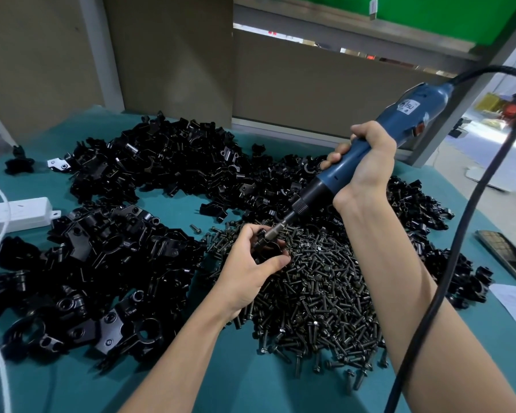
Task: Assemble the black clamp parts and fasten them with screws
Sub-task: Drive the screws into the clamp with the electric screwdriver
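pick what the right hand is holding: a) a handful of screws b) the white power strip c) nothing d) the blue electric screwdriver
d: the right hand grips the blue electric screwdriver, whose bit points down at the black clamp part held in the left hand over the screw pile.

Over the far edge of the screw pile (319, 293) our left hand (252, 263) grips a small black clamp assembly (261, 241), and our right hand (367, 162) wraps round the blue electric screwdriver (399, 120), whose bit (276, 231) tilts down onto that clamp. Loose black clamp parts (108, 263) lie heaped left of the screw pile, behind it and right of it, all on the teal table cover (236, 383). Well left of the pile we see a white power strip (15, 214); the screwdriver's black cord (447, 263) hangs right of it.
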